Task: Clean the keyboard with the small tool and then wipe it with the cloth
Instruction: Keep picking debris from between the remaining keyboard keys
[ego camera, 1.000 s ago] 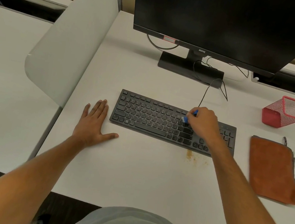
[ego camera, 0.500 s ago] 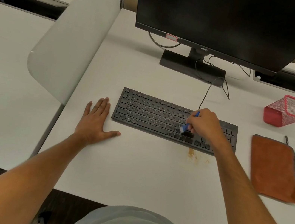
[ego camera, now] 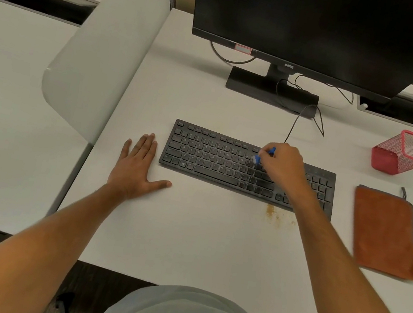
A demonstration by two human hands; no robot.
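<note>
A black keyboard (ego camera: pixel 213 157) lies on the white desk (ego camera: pixel 186 235) in front of the monitor. My right hand (ego camera: pixel 284 164) grips a small blue brush (ego camera: pixel 262 156) with its pale bristle end down on the keys right of the keyboard's middle. My left hand (ego camera: pixel 137 169) rests flat on the desk just left of the keyboard, fingers straight and thumb spread. An orange-brown cloth (ego camera: pixel 388 232) lies flat on the desk to the right of the keyboard. Brown crumbs (ego camera: pixel 275 214) are scattered on the desk just in front of the keyboard.
A black monitor (ego camera: pixel 319 24) on its stand (ego camera: pixel 269 89) rises behind the keyboard, with cables trailing. A red mesh pen holder (ego camera: pixel 401 155) lies on its side at the back right. A grey partition panel (ego camera: pixel 100 63) borders the desk on the left.
My right hand has swept the brush over the keys, down toward me and back up toward the upper rows. My left hand has stayed flat on the desk.
</note>
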